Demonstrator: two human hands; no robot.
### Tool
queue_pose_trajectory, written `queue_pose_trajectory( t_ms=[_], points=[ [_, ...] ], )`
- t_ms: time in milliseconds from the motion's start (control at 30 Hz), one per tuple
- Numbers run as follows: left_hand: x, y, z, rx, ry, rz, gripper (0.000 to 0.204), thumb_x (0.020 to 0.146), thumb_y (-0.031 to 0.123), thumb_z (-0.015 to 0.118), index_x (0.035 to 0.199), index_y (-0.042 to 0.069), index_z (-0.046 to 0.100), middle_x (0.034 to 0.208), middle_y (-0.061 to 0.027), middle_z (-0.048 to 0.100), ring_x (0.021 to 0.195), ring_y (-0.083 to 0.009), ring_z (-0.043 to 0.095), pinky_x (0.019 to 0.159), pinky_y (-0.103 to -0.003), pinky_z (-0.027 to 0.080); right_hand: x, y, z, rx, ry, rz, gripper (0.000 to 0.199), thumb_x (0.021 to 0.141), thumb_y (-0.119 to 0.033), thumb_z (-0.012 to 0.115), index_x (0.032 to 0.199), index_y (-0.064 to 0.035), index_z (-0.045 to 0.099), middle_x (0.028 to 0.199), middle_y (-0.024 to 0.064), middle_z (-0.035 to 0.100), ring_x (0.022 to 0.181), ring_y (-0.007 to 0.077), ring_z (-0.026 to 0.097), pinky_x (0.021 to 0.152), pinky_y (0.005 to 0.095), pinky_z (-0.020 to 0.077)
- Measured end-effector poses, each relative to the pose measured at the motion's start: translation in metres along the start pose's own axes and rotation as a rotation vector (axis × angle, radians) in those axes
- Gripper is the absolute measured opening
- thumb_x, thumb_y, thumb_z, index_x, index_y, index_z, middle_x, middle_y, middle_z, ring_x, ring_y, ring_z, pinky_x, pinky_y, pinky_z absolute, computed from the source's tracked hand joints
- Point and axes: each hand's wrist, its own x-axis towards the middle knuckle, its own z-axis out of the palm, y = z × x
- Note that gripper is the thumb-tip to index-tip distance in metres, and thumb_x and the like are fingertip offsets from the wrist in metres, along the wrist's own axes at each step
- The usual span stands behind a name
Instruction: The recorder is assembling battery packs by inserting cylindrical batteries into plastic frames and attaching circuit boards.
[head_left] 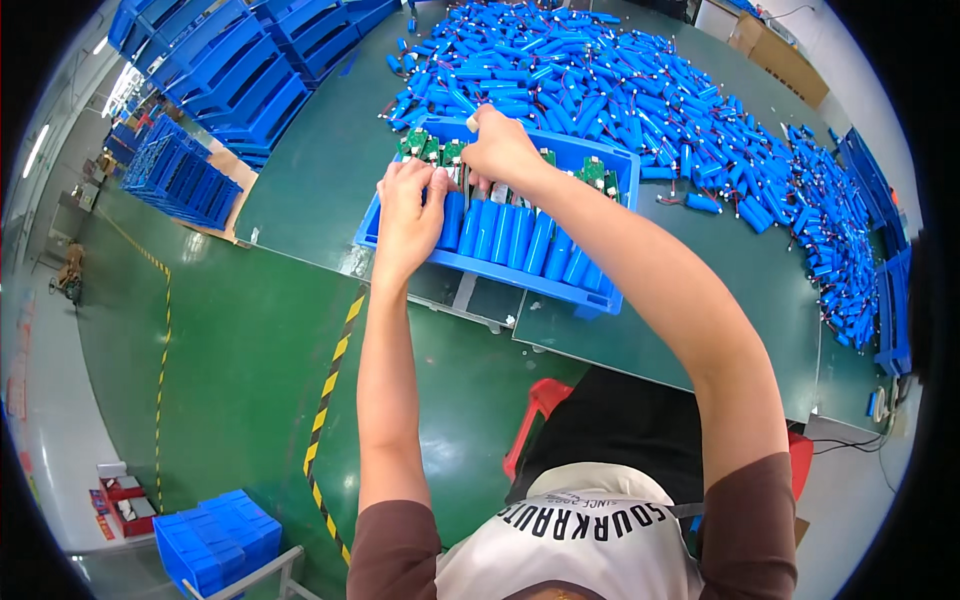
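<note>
A blue plastic tray point(628, 180) stands on the dark green tabletop, with a row of blue cylindrical battery packs point(512, 238) packed side by side in it. Small green circuit boards point(592, 172) and wires show along their far ends. Over the tray's left end, my left hand point(410, 208) has its fingers curled down among the packs and boards. My right hand point(500, 148) is just to its right, above the far side of the row, with fingers closed in a pinch. What either hand grips is hidden by the fingers.
Loose blue battery packs with wires point(580, 75) form a large pile behind the tray and along the right. Stacked blue trays point(240, 65) rise at far left. A red stool point(535, 415) is below the table's front edge, and blue bins point(218, 540) are lower left.
</note>
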Motion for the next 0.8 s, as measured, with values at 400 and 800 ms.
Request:
queue_pose_trajectory(
  t_ms=[400,800],
  points=[
    [0.002,-0.001,0.002,-0.188,0.075,0.008,0.037,0.103,0.021,0.052,0.079,-0.001,0.07,0.077,-0.0105,0.061,0.084,-0.0272,0.055,0.078,-0.039,0.045,0.012,0.024,0.033,-0.076,0.333,-0.05,0.052,0.079,0.0,0.064,0.128,-0.0006,0.049,0.079,0.0146,0.073,0.062,0.0213,0.073,0.053,0.0341,0.0565],
    [-0.006,-0.006,0.02,0.21,0.174,-0.06,0.025,0.098,0.012,0.054,0.113,-0.004,0.066,0.13,-0.0265,0.06,0.119,-0.0428,0.057,0.106,-0.049,0.043,-0.018,0.003,-0.012,-0.16,0.038,-0.038,0.037,0.083,-0.004,0.065,0.118,0.0058,0.057,0.083,0.0162,0.073,0.064,0.0223,0.073,0.061,0.0343,0.0595]
  ],
)
